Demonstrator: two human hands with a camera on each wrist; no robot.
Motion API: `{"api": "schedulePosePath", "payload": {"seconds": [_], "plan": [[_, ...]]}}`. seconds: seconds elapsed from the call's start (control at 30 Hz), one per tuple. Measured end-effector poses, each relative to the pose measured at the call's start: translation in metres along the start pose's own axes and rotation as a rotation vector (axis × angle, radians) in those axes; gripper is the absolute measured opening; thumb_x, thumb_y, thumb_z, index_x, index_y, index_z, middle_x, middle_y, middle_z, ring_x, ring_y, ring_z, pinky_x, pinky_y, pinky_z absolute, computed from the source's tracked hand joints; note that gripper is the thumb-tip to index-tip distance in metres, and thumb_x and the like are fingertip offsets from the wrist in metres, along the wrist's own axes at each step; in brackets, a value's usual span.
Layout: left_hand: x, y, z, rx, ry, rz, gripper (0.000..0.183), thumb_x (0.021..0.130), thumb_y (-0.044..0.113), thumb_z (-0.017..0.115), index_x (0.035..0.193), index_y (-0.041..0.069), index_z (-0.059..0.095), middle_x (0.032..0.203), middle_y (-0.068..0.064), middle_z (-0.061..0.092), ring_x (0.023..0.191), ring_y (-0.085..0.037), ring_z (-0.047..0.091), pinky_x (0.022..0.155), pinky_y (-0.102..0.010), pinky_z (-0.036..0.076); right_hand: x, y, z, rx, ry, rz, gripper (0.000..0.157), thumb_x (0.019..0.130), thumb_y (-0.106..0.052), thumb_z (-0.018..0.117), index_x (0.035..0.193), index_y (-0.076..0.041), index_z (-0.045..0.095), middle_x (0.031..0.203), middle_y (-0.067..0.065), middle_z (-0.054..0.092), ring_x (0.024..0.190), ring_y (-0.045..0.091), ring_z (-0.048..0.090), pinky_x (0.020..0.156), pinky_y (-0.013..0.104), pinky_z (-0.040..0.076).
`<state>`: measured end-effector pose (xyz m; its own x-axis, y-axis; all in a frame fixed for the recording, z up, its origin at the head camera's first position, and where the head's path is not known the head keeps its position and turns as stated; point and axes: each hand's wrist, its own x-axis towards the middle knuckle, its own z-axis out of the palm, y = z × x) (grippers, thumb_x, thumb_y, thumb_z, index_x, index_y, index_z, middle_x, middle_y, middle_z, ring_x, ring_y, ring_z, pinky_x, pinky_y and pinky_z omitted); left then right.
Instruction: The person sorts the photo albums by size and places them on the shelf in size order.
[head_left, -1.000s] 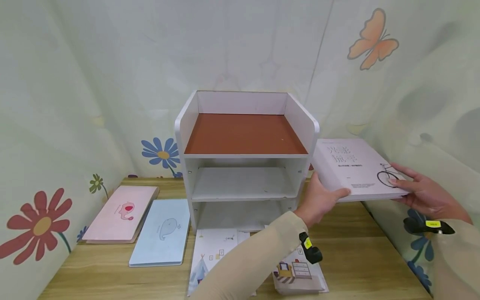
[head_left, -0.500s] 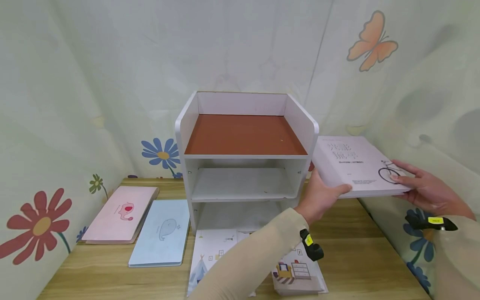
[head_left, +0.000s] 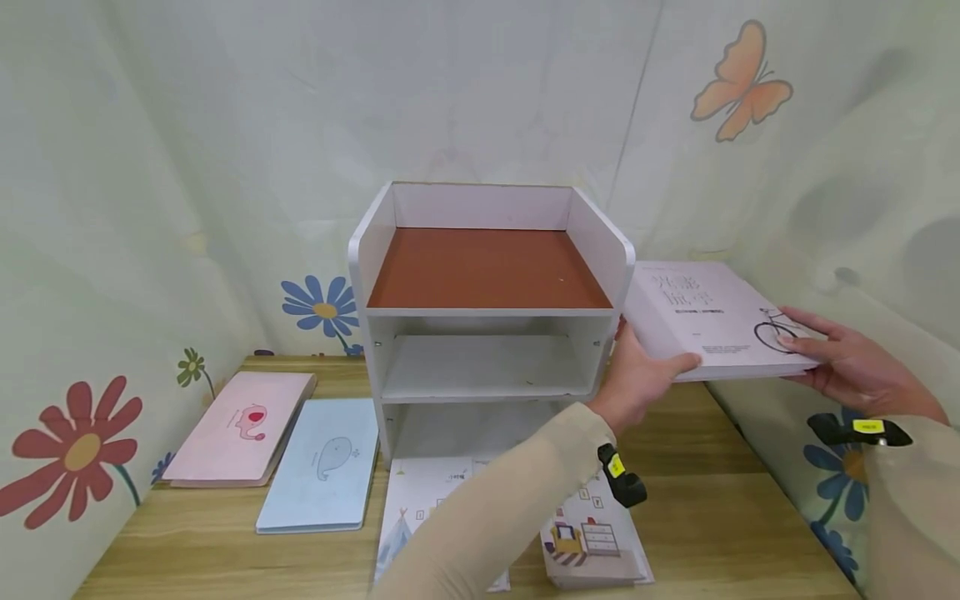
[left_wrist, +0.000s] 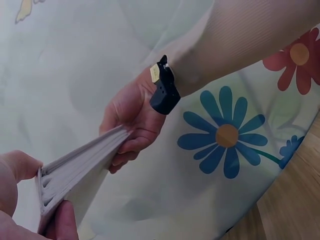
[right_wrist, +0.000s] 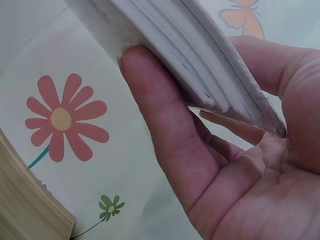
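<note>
Pink elephant-printed book [head_left: 238, 427], lying on the wood-grain table [head_left: 720, 517] at left; light-blue whale-printed book [head_left: 318, 467], lying just beside it; white shelf unit [head_left: 487, 367], brown-topped, standing at centre; tent-printed booklet [head_left: 408, 508] and furniture-printed booklet [head_left: 600, 542], lying before it, partly hidden; flower-printed backdrop [head_left: 225, 125], hanging behind, bearing an orange butterfly [head_left: 742, 75].

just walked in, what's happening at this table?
A person grips a thick white bicycle-cover book with left hand and right hand, holding it up off the wood-grain table, just right of the white shelf unit. A pink elephant-print book and a blue whale-print book lie left of the unit; a tent-print book and a dresser-print book lie in front.
</note>
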<state>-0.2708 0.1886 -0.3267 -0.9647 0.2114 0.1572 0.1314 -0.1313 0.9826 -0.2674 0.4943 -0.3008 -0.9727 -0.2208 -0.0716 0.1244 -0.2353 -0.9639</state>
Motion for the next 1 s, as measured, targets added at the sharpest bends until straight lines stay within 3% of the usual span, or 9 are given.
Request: {"api": "schedulePosePath", "payload": {"seconds": [0.17,0.5,0.73,1.0], "plan": [[0.002,0.005,0.000,0.015,0.016,-0.009,0.079,0.081,0.014,0.088,0.143,0.035,0.044,0.121,0.015,0.057,0.103,-0.005,0.060,0.091,-0.024,0.054,0.000,-0.002,0.001,0.024,-0.004,-0.005,0.050,0.107,0.003,0.043,0.132,-0.034,0.066,0.118,-0.003,0.072,0.098,0.028,0.075,0.083,0.041,0.064],[0.002,0.015,0.002,0.012,0.021,0.036,0.078,0.080,0.013,0.088,0.143,0.031,0.046,0.120,0.015,0.058,0.103,-0.002,0.059,0.089,-0.021,0.053,-0.001,-0.007,0.005,0.003,0.033,-0.031,0.061,0.105,0.004,0.046,0.150,-0.036,0.050,0.118,-0.007,0.072,0.098,0.027,0.075,0.083,0.040,0.064],[0.005,0.024,0.002,0.015,0.028,0.065,0.076,0.080,0.012,0.088,0.142,0.026,0.048,0.119,0.013,0.061,0.102,-0.001,0.059,0.092,-0.019,0.051,-0.001,-0.013,0.009,-0.025,0.064,-0.051,0.060,0.105,0.004,0.049,0.149,-0.036,0.052,0.118,-0.007,0.072,0.097,0.027,0.076,0.083,0.041,0.064],[0.006,0.032,0.002,0.016,0.020,0.070,0.078,0.080,0.011,0.089,0.143,0.030,0.048,0.121,0.014,0.063,0.099,0.000,0.061,0.091,-0.020,0.053,-0.002,-0.019,0.009,-0.025,0.068,-0.049,0.058,0.105,0.002,0.049,0.149,-0.036,0.052,0.116,-0.005,0.072,0.096,0.025,0.076,0.081,0.039,0.065]]}}
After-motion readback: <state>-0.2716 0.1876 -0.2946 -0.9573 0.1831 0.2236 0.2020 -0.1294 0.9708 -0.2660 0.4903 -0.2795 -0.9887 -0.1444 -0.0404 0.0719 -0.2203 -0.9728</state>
